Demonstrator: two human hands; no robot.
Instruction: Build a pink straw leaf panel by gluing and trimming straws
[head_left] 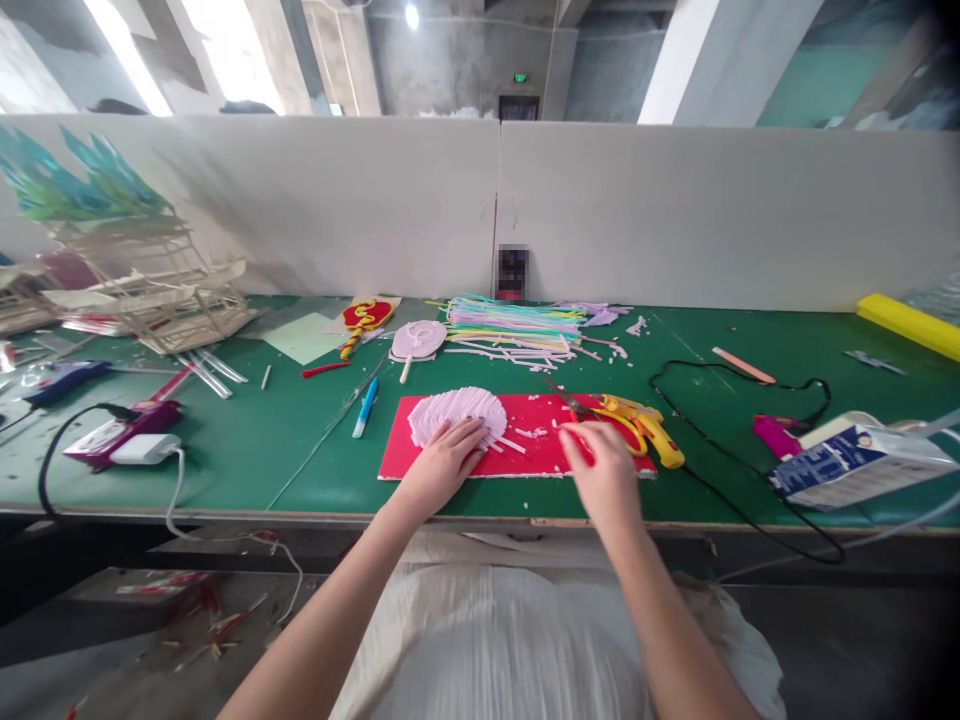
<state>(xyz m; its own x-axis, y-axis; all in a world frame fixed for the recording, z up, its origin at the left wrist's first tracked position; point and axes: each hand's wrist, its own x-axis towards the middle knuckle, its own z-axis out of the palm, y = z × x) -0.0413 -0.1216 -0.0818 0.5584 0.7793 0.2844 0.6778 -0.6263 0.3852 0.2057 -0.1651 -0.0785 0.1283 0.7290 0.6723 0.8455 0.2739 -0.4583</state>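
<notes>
"The left hand [444, 460] looks flat."

"It is, laid open over the near side of the pink ribbed piece [454, 408]. The right hand [606, 460] is curled beside the scissors [576, 407]; I can't tell whether it holds anything."

"Where's the piece?"

"On the red board [525, 408], toward its left end, long axis roughly parallel to the desk's [247, 460] front edge. The left hand is nearer; the right is apart, toward the board's front right corner."
</notes>
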